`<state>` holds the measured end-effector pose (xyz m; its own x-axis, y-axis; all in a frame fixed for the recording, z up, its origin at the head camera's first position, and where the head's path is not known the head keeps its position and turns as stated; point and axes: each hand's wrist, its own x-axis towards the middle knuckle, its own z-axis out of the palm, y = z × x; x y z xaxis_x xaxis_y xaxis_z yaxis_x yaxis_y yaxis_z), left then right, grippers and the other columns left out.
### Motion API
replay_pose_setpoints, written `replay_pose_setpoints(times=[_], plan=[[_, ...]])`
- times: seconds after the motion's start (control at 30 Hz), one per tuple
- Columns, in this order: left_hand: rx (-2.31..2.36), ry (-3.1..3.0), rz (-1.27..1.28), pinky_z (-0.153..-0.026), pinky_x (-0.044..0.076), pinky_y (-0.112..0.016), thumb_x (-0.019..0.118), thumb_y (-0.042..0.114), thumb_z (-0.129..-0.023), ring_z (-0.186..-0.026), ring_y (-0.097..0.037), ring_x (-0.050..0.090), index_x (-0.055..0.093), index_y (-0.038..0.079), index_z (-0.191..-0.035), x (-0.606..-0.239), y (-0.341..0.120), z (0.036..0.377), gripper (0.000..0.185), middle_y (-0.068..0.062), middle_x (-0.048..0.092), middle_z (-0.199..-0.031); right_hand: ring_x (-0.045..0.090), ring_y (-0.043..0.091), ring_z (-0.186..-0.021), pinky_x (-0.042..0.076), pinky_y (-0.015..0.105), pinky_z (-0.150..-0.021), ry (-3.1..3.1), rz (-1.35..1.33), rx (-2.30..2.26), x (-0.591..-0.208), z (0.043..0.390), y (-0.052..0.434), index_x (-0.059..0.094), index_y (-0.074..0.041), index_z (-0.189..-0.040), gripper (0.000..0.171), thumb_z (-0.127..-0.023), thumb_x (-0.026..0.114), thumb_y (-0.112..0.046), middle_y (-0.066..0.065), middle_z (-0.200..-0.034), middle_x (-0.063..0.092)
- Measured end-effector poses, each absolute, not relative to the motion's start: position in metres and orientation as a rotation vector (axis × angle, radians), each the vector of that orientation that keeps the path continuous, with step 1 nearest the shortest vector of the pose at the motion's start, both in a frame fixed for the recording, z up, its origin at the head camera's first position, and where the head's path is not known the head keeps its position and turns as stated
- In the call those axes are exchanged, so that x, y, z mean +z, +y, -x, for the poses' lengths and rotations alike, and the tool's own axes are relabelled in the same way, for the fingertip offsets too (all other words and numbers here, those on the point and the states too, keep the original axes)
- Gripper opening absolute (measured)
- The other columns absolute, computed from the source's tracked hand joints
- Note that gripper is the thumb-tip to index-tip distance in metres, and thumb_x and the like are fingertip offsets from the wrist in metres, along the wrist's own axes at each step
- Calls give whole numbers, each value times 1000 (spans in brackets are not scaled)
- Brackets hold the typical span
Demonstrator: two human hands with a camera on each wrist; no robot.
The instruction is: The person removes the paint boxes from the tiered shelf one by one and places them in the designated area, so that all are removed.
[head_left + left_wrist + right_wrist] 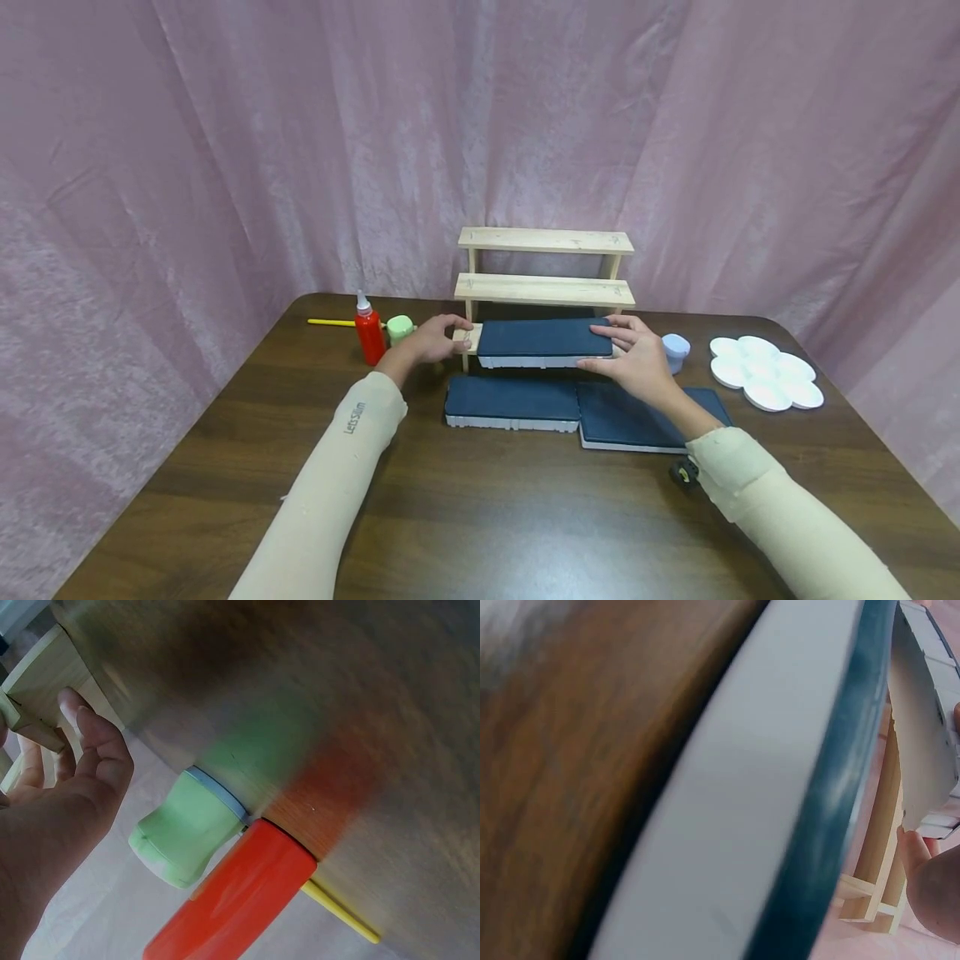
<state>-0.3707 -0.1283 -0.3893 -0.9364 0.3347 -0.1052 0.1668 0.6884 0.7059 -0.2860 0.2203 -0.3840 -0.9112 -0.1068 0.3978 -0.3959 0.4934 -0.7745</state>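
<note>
Right wrist view, contents:

- Bench (562, 772): dark brown wood grain, blurred, filling the left part of the frame.
- Flat tray (757, 795): pale grey-white surface with a dark blue-green edge, running diagonally across the middle, lying on the bench, very close to the lens.
- Second tray (922, 727): grey-white ribbed underside, upper right, raised above the flat one.
- Right hand (934, 881): part of palm and thumb only, lower right corner, touching the second tray's lower end; grip not fully visible.
- Wooden rack (877, 862): light timber legs and crossbar, behind the trays.
</note>
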Motion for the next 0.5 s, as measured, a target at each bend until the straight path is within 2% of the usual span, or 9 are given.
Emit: replay_pose_setpoints(times=[0.2,0.5], plan=[[1075,2682,-416,-97,46,-48,66,25,-96,-104,-32,57,59,15,-134,-390,-127,370,40,-16,52,-134,51,35,-129,42,51,-104,-2415,-442,1372,-384,282,220,67,3,-122,63,-71,91,-25,14,-136,50],[1072,2691,-414,-102,43,-51,65,26,-96,-111,-33,53,59,16,-134,-390,-128,371,40,-15,51,-138,53,38,-126,43,50,-103,-2386,-463,1380,-382,274,221,67,3,-122,61,-73,90,-24,15,-134,51]])
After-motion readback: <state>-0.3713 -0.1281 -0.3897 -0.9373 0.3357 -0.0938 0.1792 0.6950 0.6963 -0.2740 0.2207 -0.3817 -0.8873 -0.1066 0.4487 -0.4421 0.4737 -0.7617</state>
